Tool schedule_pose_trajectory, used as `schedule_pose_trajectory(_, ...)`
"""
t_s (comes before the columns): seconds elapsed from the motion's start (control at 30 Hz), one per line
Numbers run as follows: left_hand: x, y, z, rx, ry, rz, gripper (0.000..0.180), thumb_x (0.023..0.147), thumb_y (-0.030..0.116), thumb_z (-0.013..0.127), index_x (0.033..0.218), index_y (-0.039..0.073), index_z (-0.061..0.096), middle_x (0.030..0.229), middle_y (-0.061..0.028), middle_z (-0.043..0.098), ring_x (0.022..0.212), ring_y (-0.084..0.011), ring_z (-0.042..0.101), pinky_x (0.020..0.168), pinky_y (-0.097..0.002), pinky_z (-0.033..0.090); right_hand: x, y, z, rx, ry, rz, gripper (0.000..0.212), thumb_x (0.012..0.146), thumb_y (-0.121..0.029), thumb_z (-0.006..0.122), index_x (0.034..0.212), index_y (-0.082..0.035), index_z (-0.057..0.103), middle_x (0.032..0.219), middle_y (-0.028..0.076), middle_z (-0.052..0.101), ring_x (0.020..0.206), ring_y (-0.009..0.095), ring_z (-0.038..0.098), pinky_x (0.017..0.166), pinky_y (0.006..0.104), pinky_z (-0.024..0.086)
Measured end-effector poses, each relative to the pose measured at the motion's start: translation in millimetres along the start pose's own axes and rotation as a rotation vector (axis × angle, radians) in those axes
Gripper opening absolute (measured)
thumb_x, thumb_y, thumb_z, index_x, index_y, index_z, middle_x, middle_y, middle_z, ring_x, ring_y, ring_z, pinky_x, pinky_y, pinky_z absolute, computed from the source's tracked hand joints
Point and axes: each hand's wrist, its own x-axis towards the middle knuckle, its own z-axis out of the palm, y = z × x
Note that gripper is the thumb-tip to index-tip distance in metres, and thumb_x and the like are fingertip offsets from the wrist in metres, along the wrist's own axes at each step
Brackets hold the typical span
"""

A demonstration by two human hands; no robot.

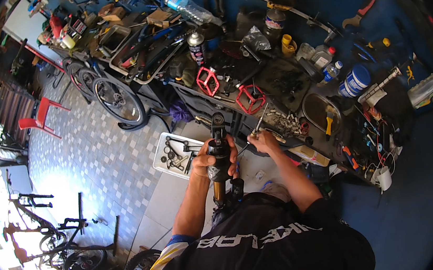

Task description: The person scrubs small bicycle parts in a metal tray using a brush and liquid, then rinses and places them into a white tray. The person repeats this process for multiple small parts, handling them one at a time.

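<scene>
My left hand [202,160] is wrapped round a black bicycle shock absorber [220,158], thumb on one side and fingers showing on the other. The shock stands roughly upright before my chest, its eyelet end [217,119] pointing away and a gold shaft [219,191] below the black body. To the right, my right hand [264,143] is closed on a slim screwdriver-like tool [261,119], its thin metal shaft slanting up toward the bench edge; its exact kind is unclear. Left of the shock, a white tray [157,164] holds dark bike parts and small metal pieces.
The cluttered workbench [281,87] runs across the far side, with two red pedals [207,81], a spray can [197,48], a metal pan [321,111] with a yellow brush, and a blue tub [354,80]. Bicycles [118,100] and a red chair [41,117] stand left.
</scene>
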Motion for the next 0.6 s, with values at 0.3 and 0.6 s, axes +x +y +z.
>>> schedule_pose_trajectory(0.3, 43.0, -2.1, 10.0, 0.040, -0.005, -0.217, 0.067, 0.069, 0.021, 0.082, 0.122, -0.010, 0.054, 0.092, -0.0211, 0.064, 0.069, -0.0320, 0.070, 0.066, -0.0469, 0.063, -106.4, -102.8, -181.1, 0.755, -0.097, -0.713, 0.036, 0.091, -0.030, 0.077, 0.114, -0.004, 0.066, 0.095, -0.001, 0.063, 0.090, 0.008, 0.059, 0.080, 0.0254, 0.049)
schedule_pose_trajectory(0.6, 88.2, -10.7, 32.8, 0.385, -0.053, -0.486, 0.065, 0.068, 0.019, 0.084, 0.120, -0.009, 0.057, 0.092, -0.0172, 0.066, 0.071, -0.0267, 0.071, 0.067, -0.0376, 0.062, -138.0, -90.9, -241.5, 0.364, -0.131, -0.755, 0.029, 0.082, -0.025, 0.080, 0.095, -0.004, 0.065, 0.090, 0.001, 0.060, 0.082, 0.012, 0.058, 0.070, 0.0295, 0.048)
